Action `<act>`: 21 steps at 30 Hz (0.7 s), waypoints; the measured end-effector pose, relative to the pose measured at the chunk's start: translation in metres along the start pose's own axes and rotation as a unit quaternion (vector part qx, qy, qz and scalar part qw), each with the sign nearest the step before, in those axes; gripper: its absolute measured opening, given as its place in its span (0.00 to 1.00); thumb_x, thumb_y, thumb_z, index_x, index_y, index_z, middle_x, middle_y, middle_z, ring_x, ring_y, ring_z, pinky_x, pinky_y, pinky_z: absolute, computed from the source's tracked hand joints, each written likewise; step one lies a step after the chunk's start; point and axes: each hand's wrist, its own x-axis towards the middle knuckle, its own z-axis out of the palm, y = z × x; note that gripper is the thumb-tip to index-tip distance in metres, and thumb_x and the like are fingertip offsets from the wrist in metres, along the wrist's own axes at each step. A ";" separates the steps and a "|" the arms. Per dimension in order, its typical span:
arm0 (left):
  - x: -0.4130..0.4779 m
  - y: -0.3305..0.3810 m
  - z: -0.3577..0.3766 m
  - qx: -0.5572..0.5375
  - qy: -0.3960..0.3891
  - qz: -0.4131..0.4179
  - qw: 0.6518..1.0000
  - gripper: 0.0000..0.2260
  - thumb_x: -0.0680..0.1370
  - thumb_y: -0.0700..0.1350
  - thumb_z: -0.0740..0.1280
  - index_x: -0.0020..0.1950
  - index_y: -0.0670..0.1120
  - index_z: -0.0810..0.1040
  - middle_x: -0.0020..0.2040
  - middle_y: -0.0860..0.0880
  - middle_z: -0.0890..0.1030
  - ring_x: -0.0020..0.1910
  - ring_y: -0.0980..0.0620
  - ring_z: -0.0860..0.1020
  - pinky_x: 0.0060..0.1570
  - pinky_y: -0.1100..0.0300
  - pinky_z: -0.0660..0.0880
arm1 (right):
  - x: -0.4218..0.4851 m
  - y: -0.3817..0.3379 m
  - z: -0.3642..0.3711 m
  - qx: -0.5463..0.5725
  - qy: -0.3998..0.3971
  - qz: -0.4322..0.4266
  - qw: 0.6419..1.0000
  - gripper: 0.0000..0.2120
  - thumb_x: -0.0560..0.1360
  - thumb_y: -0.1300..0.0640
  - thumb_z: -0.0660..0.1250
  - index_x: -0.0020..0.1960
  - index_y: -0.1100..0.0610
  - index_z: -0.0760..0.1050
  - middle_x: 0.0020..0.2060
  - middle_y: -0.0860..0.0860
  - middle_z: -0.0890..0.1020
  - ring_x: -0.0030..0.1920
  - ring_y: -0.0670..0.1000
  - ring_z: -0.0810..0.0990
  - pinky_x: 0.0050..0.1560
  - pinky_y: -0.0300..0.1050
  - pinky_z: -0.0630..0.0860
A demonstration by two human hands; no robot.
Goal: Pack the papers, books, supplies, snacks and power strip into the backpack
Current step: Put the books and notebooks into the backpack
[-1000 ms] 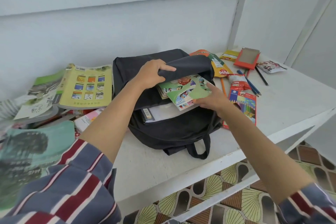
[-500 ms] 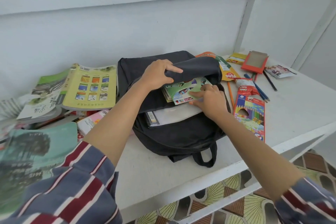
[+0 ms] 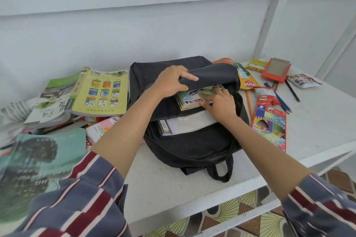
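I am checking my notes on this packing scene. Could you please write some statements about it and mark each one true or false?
1. The left hand holds up the flap of the black backpack. True.
2. The right hand holds a colourful booklet in the backpack's opening. True.
3. The coloured pencil box is already inside the backpack. False: it lies on the table, right of the backpack.
4. The yellow book lies right of the backpack. False: it lies on the left side, among other books.
5. Loose blue pencils lie on the table, right of the backpack. True.
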 end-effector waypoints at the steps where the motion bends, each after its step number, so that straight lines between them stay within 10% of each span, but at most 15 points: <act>1: 0.000 0.000 0.000 0.000 -0.003 -0.001 1.000 0.18 0.72 0.36 0.70 0.58 0.51 0.80 0.56 0.50 0.76 0.54 0.50 0.73 0.55 0.55 0.68 | -0.001 0.000 0.000 0.003 -0.001 -0.003 1.000 0.20 0.78 0.45 0.60 0.69 0.44 0.68 0.68 0.53 0.68 0.68 0.56 0.62 0.68 0.52 0.59; 15: -0.018 0.011 0.014 -0.017 -0.147 -0.045 0.988 0.16 0.72 0.39 0.72 0.58 0.50 0.81 0.64 0.49 0.68 0.63 0.52 0.67 0.54 0.65 0.61 | -0.035 0.033 -0.030 0.302 0.026 -0.020 0.953 0.13 0.73 0.60 0.69 0.58 0.54 0.79 0.51 0.49 0.81 0.49 0.47 0.79 0.44 0.26 0.70; 21: -0.042 0.016 0.005 -0.080 -0.071 -0.057 0.993 0.16 0.71 0.41 0.73 0.58 0.51 0.80 0.65 0.50 0.73 0.65 0.54 0.70 0.64 0.62 0.63 | -0.045 0.018 -0.049 0.348 0.044 -0.029 0.936 0.11 0.73 0.59 0.69 0.55 0.53 0.80 0.45 0.46 0.81 0.43 0.48 0.80 0.46 0.35 0.76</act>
